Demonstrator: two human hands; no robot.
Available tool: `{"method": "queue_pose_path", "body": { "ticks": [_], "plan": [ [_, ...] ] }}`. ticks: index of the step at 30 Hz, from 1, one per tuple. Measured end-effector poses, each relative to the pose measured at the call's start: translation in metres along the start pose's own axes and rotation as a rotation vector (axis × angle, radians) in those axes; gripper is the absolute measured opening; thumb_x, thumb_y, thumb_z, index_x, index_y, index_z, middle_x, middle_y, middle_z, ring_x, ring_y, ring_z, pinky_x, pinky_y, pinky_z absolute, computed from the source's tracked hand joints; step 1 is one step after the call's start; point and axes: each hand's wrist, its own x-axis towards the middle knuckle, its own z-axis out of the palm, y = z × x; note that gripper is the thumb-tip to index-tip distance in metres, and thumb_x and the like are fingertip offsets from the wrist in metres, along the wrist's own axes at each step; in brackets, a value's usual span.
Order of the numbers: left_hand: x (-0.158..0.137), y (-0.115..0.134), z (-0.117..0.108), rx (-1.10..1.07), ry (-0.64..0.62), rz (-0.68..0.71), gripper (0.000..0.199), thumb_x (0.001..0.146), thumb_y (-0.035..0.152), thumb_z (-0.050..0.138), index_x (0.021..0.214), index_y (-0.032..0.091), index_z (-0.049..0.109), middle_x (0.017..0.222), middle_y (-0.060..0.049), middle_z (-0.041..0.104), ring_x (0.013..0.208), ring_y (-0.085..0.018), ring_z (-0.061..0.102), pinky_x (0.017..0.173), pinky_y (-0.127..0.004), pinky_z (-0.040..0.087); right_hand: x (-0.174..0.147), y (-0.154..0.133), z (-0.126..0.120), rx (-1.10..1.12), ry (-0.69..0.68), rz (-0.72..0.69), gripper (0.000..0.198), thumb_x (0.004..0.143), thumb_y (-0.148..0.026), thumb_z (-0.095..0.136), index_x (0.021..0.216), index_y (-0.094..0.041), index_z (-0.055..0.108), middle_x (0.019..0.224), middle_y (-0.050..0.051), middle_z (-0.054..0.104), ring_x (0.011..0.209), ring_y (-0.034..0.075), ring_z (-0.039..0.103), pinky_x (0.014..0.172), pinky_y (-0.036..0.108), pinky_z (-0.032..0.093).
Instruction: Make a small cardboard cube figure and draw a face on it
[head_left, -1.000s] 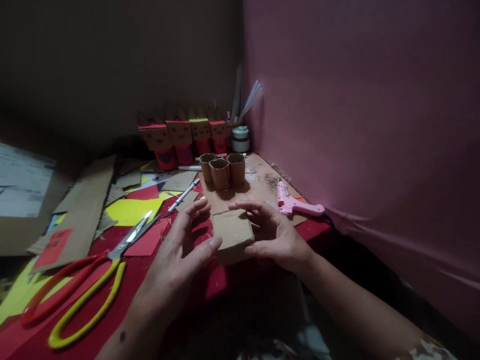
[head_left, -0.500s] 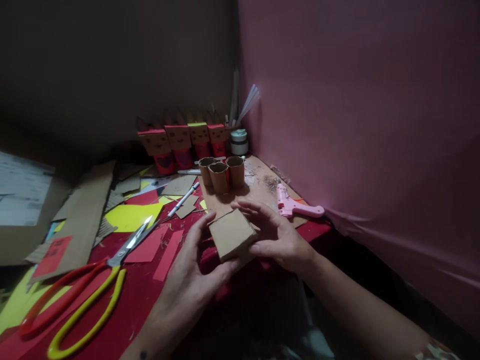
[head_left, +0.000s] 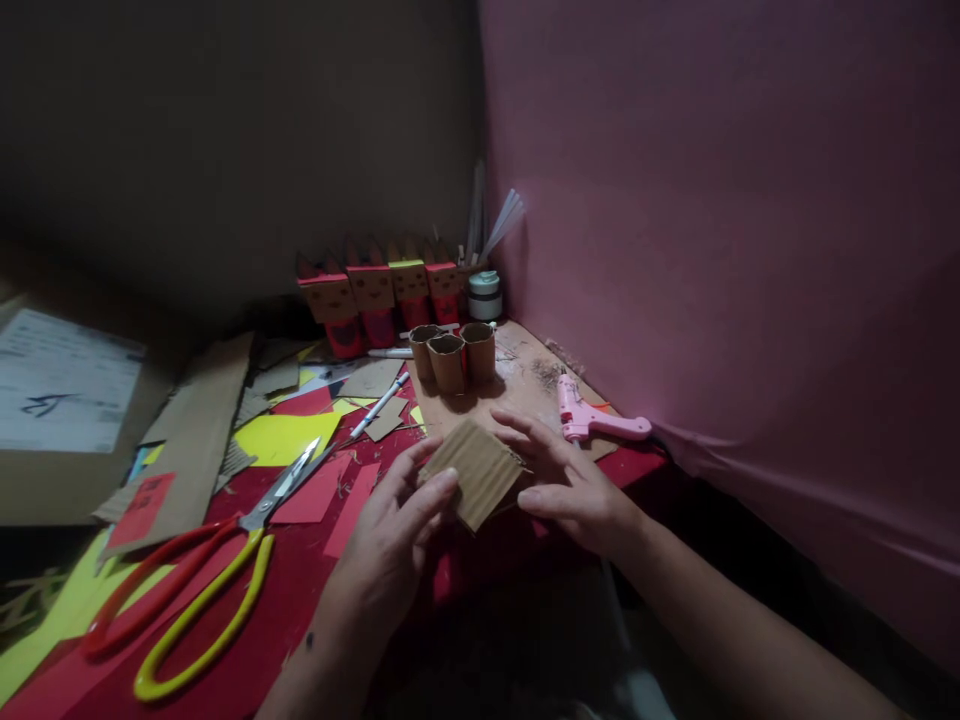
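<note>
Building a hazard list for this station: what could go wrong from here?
1. The cardboard block is in the left hand near the front edge of the red table; if it slips, it might drop off.
2. The scissors lie close to the left forearm, which could nudge them.
3. The pink glue gun lies beyond the right hand; a reach might brush it. Whether it's hot can't be seen.
</note>
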Motion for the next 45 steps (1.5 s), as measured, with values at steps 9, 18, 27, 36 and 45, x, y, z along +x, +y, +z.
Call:
{"method": "queue_pose_path", "body": {
  "ticks": [9,18,27,36,45],
  "plan": [
    [0.002,-0.005,0.0,-0.119,-0.12,-0.042,0.052,0.066,0.033,0.089,0.11,0.014,0.069,0.107,-0.011,0.076,0.08,-0.02,0.072,0.058,-0.021,0.055,-0.003,0.001,0.002,-0.113,0.001,-0.021,0.074,0.072,-0.031,0.089,0.137,-0.033,0.056,0.143,0.009,0.056,0.134,0.029,0.054,0.114,0.053,0.039],
    [0.001,-0.015,0.007,-0.235,-0.239,-0.076,0.037,0.085,0.032,0.073,0.118,0.016,0.068,0.108,-0.012,0.077,0.109,-0.031,0.071,0.079,-0.035,0.063,-0.007,-0.004,0.015,-0.824,0.119,-0.319,0.085,0.068,-0.026,0.089,0.143,-0.026,0.047,0.149,0.014,0.05,0.144,0.034,0.042,0.122,0.055,0.03],
    [-0.003,-0.006,-0.008,0.159,-0.121,0.141,0.084,0.074,0.042,0.085,0.144,0.026,0.041,0.139,-0.016,0.059,0.128,-0.036,0.059,0.099,-0.047,0.055,0.001,-0.012,0.013,-0.345,0.194,-0.052,0.061,0.071,-0.029,0.087,0.125,-0.022,0.061,0.124,0.011,0.07,0.118,0.03,0.066,0.103,0.046,0.053],
    [-0.001,0.023,-0.014,0.624,-0.396,0.363,0.081,0.074,0.032,0.081,0.145,0.032,0.043,0.147,-0.009,0.053,0.138,-0.033,0.047,0.111,-0.046,0.043,-0.001,-0.012,0.008,-0.346,0.073,-0.028,0.068,0.065,-0.026,0.091,0.128,-0.025,0.065,0.133,0.01,0.067,0.119,0.031,0.066,0.102,0.049,0.053],
    [0.013,0.041,-0.007,0.451,-0.367,0.244,0.059,0.066,0.027,0.087,0.122,0.023,0.068,0.12,-0.009,0.071,0.115,-0.032,0.063,0.089,-0.034,0.052,0.007,-0.027,0.01,-0.293,0.065,-0.022,0.081,0.066,-0.029,0.09,0.138,-0.025,0.053,0.138,0.013,0.06,0.128,0.03,0.06,0.108,0.05,0.049]
  ]
}}
